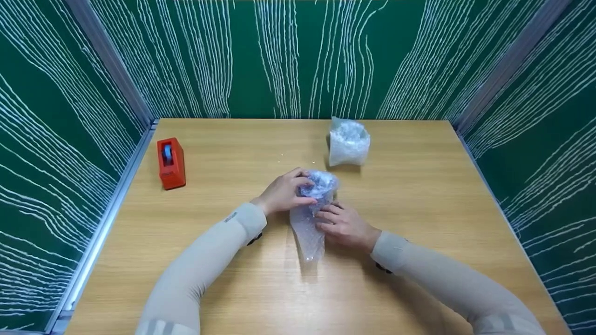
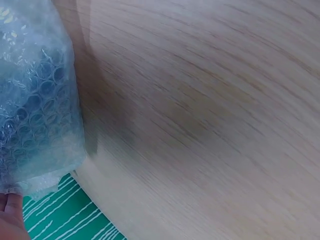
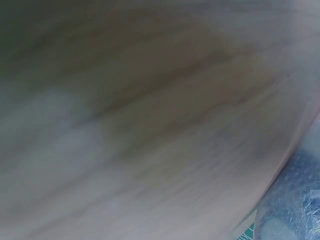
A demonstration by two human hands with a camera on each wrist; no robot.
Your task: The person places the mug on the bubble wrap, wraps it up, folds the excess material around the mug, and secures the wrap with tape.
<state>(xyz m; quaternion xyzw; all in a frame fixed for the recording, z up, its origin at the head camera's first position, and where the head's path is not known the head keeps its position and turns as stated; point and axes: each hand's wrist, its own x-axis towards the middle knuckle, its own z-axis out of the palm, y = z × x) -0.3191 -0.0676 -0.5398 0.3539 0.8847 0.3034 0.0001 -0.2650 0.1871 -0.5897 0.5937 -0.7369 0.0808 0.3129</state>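
Note:
A bubble-wrapped bundle (image 1: 313, 204) with something bluish inside lies in the middle of the wooden table (image 1: 419, 195). My left hand (image 1: 285, 191) grips its upper end, fingers curled over the top. My right hand (image 1: 342, 224) holds the wrap's lower side with the fingers pressed against it. The loose tail of wrap trails toward me. In the left wrist view the bubble wrap (image 2: 37, 100) fills the left edge, close to the camera. The right wrist view is blurred, with a bit of wrap (image 3: 295, 205) in the lower right corner.
A second bubble-wrapped parcel (image 1: 348, 142) stands behind the hands near the back of the table. An orange tape dispenser (image 1: 171, 163) sits at the left edge. Green patterned walls (image 1: 298, 56) enclose the table on three sides.

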